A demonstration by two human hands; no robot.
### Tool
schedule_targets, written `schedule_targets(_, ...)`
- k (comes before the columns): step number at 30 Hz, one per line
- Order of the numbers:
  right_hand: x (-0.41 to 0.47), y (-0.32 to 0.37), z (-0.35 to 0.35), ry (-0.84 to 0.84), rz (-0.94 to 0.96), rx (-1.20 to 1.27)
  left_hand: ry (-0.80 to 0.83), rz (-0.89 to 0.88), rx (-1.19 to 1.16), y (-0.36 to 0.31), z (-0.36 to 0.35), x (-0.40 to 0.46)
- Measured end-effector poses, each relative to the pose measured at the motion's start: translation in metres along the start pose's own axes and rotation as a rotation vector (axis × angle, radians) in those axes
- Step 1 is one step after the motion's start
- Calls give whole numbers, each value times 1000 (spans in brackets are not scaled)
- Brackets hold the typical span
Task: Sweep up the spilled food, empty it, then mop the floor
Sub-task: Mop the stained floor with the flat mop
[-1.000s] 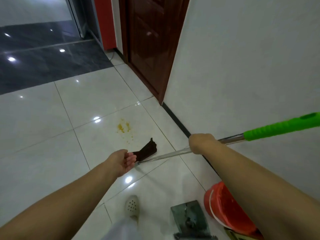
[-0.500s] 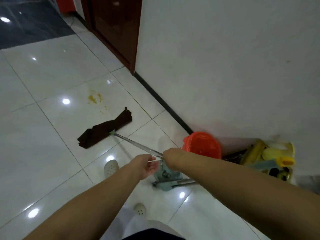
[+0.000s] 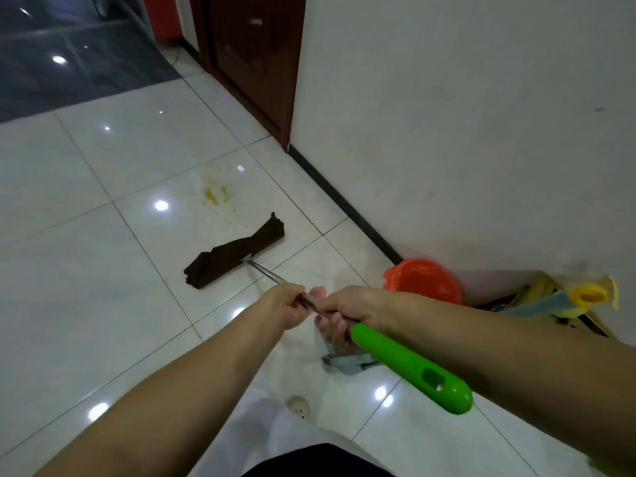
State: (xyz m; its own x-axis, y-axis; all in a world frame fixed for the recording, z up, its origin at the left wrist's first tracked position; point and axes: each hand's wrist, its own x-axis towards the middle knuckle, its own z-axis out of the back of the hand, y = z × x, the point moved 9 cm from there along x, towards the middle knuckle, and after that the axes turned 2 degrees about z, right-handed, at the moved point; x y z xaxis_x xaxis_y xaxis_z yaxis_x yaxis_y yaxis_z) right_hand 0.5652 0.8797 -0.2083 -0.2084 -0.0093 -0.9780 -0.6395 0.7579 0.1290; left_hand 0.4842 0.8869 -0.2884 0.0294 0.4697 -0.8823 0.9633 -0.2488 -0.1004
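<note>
Mopping looks barely begun: my right hand [image 3: 347,313] and left hand [image 3: 287,304] are both closed around the mop's [image 3: 409,366] steel pole above its glossy green grip. Farther out, its flat brown pad [image 3: 234,256] lies on shiny tile just short of the yellow stain [image 3: 215,196].

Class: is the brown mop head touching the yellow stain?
Apart. The head view shows bare white tile between the mop head and the yellow stain.
</note>
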Motion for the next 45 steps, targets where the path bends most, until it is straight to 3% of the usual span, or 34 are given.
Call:
schedule_targets(15,12,47,-63,127,53,227,-102,-56,62,-69,31,11)
schedule_targets(27,43,185,-91,149,106,445,-109,-121,98,-209,-7,56)
schedule_targets(45,110,364,-151,134,145,367,-232,-86,222,-396,-26,125)
